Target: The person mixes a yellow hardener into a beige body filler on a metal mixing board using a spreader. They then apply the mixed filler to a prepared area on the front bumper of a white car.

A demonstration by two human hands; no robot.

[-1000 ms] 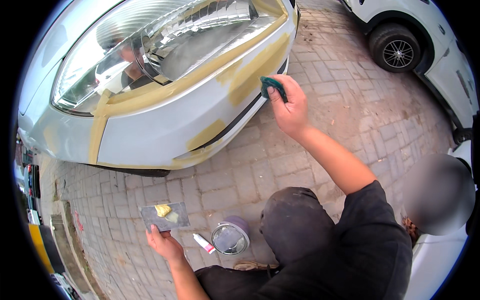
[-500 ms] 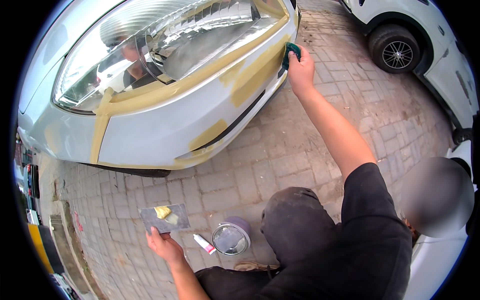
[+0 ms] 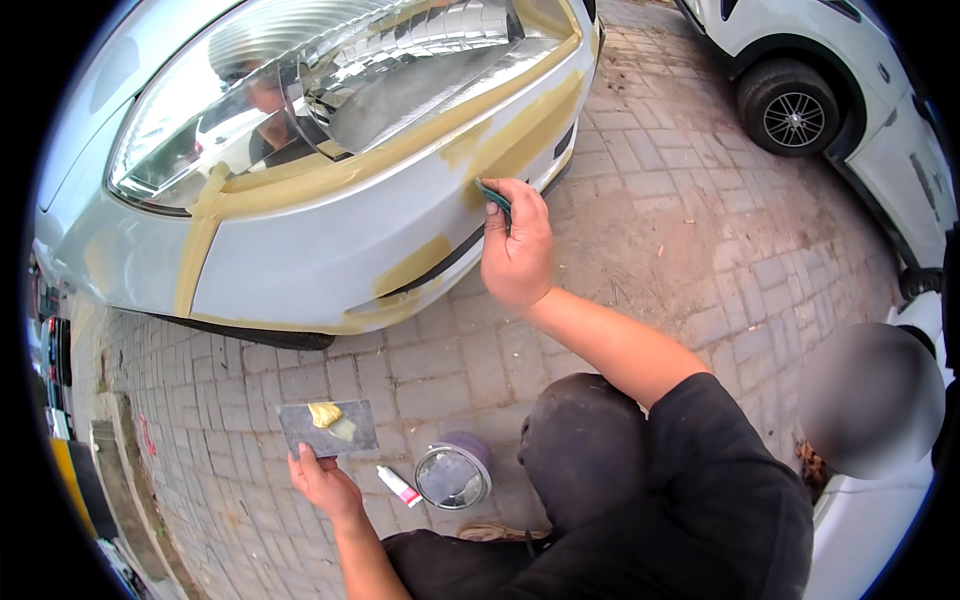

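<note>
My right hand [image 3: 520, 245] pinches a dark green putty spreader [image 3: 493, 197], its edge against the car's bumper [image 3: 300, 275] at the lower end of a yellowish putty patch [image 3: 520, 140]. Another patch [image 3: 415, 268] lies lower on the bumper, beside a dark slot. Down at the left, my left hand [image 3: 325, 485] grips the near edge of a flat grey mixing plate [image 3: 362, 418] and holds it level. On the plate sit a lump of yellow putty [image 3: 323, 413] and a paler smear. Tan strips that look like masking tape [image 3: 290, 193] border the headlight [image 3: 400, 100].
On the brick paving [image 3: 640, 160] near my knee [image 3: 585, 440] stand a round tin [image 3: 470, 465] and a white-and-red tube [image 3: 398, 486]. A second white car [image 3: 780, 30] is at the right, with a blurred round shape [image 3: 870, 400] nearer me. A kerb [image 3: 125, 480] runs along the left.
My right hand has drawn the spreader leftward and toward me along the bumper, from its far right end. My left hand with the plate stays nearly in place.
</note>
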